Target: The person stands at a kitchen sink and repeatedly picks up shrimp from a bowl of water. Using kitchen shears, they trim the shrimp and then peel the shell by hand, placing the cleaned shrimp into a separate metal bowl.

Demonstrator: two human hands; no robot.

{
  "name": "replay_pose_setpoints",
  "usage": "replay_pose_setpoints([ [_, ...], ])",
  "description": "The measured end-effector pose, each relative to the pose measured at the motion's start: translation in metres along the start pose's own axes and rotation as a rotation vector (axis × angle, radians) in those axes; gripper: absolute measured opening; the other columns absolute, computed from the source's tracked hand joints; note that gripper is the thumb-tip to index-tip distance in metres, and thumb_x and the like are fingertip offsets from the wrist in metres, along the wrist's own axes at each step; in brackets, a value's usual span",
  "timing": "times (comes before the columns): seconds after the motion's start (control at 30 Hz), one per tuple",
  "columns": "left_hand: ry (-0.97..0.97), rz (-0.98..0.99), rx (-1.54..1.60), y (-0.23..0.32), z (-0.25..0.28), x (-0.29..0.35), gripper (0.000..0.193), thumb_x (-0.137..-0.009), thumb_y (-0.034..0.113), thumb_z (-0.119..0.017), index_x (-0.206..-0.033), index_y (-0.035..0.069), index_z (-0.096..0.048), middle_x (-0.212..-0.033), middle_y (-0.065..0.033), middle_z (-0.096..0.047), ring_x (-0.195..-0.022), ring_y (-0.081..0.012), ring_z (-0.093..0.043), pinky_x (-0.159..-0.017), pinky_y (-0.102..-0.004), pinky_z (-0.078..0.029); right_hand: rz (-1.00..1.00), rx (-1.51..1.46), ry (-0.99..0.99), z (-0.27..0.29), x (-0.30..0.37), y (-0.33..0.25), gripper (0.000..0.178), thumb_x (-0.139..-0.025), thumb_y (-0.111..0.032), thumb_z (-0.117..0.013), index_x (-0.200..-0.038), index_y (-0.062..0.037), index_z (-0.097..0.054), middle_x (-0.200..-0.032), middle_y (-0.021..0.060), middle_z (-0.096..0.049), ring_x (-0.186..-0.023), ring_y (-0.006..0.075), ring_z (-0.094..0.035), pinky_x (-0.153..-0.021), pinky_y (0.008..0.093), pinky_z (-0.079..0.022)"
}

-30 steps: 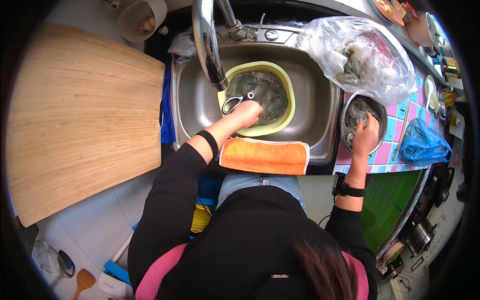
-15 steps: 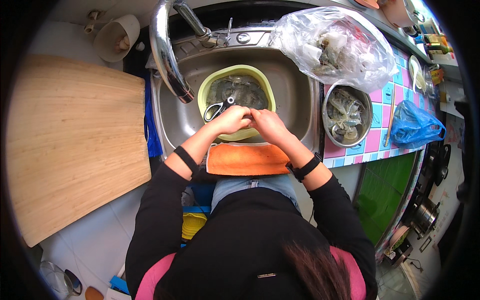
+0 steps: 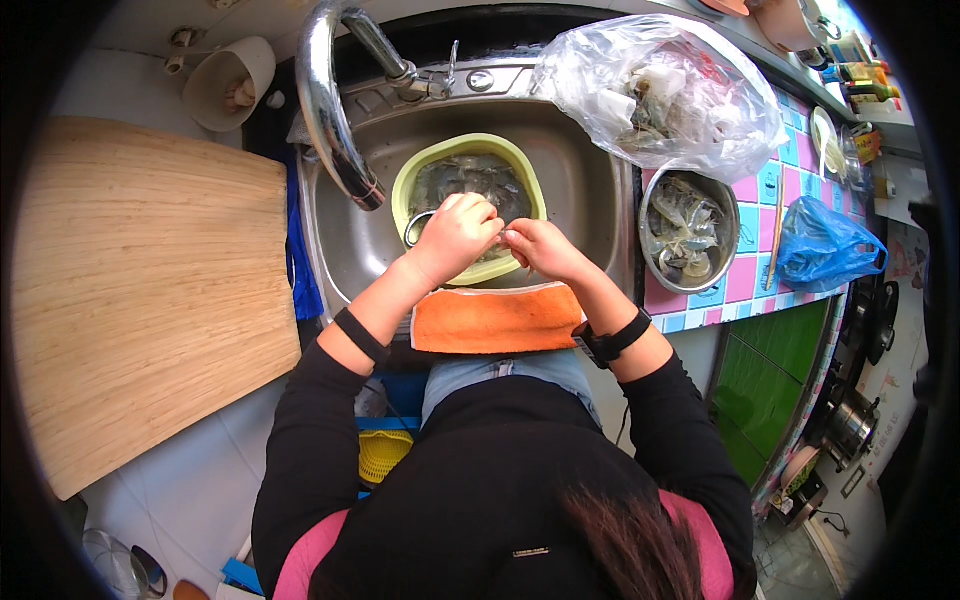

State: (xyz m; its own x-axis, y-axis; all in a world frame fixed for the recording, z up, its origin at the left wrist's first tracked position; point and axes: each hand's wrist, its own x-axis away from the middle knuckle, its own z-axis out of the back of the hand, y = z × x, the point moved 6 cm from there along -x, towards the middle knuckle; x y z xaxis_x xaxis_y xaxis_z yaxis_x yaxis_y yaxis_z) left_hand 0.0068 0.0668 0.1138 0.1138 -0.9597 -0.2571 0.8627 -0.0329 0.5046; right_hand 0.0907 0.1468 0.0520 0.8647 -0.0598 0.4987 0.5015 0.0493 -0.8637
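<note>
A pale yellow basin (image 3: 404, 184) stands in the sink (image 3: 585, 215), with grey raw shrimps (image 3: 478, 178) in water. Over its near side my left hand (image 3: 458, 238) and my right hand (image 3: 545, 250) meet, both closed in a pinch. Between their fingertips is a shrimp (image 3: 506, 231), mostly hidden by the fingers. Scissors lie in the basin; a loop of their handle (image 3: 413, 229) shows beside my left hand, and the rest is covered. To the right, a steel bowl (image 3: 735, 240) holds several more shrimps (image 3: 688, 225).
The faucet (image 3: 345, 150) arches over the sink's left side. A large wooden board (image 3: 160, 300) lies left. An orange cloth (image 3: 497, 320) hangs at the sink's front edge. A clear plastic bag (image 3: 740, 110) of scraps and a blue bag (image 3: 828, 247) sit on the right counter.
My left hand has moved slightly up and turned, now covering most of the scissors. My right hand has shifted a little right and down, and the fingertips still meet.
</note>
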Motion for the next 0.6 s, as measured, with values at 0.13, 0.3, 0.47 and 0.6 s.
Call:
replay_pose_setpoints([
  [0.13, 0.058, -0.151, -0.189, 0.008, 0.005, -0.004, 0.018, -0.061, 0.009, -0.064, -0.078, 0.004, -0.059, -0.075, -0.0045, -0.056, -0.075, -0.0212, -0.055, -0.066, -0.0321, -0.046, -0.081, -0.277, -0.035, 0.001, 0.002, 0.000, 0.027, -0.092, -0.016, -0.043, -0.077, 0.0019, -0.055, -0.057, 0.0005, -0.045, -0.050, 0.0096, -0.043, -0.047, 0.0254, -0.038],
  [0.3, 0.036, -0.161, -0.164, 0.006, 0.009, -0.005, 0.016, -0.062, 0.007, -0.063, -0.077, 0.003, -0.058, -0.072, -0.0054, -0.056, -0.069, -0.0214, -0.056, -0.061, -0.0314, -0.047, -0.016, -0.092, -0.033, 0.004, 0.010, -0.018, 0.025, -0.091, -0.016, -0.045, -0.076, 0.0018, -0.054, -0.058, 0.0028, -0.046, -0.053, 0.0107, -0.044, -0.049, 0.0287, -0.038],
  [0.47, 0.089, -0.091, -0.068, 0.003, 0.016, -0.004, 0.014, -0.061, 0.006, -0.064, -0.074, 0.004, -0.059, -0.068, -0.0056, -0.056, -0.063, -0.0221, -0.057, -0.057, -0.0316, -0.048, 0.131, 0.234, 0.086, 0.008, 0.016, -0.038, 0.020, -0.086, -0.017, -0.051, -0.076, 0.0008, -0.051, -0.064, 0.0154, -0.052, -0.059, 0.0293, -0.051, -0.055, 0.0382, -0.040],
  [0.6, 0.095, -0.042, -0.067, 0.003, 0.015, -0.002, 0.013, -0.062, 0.006, -0.064, -0.074, 0.005, -0.059, -0.068, -0.0053, -0.057, -0.062, -0.0219, -0.057, -0.056, -0.0314, -0.048, 0.231, 0.390, 0.153, 0.007, 0.018, -0.044, 0.020, -0.085, -0.017, -0.052, -0.075, -0.0009, -0.048, -0.070, 0.0198, -0.054, -0.068, 0.0390, -0.052, -0.058, 0.0423, -0.041],
])
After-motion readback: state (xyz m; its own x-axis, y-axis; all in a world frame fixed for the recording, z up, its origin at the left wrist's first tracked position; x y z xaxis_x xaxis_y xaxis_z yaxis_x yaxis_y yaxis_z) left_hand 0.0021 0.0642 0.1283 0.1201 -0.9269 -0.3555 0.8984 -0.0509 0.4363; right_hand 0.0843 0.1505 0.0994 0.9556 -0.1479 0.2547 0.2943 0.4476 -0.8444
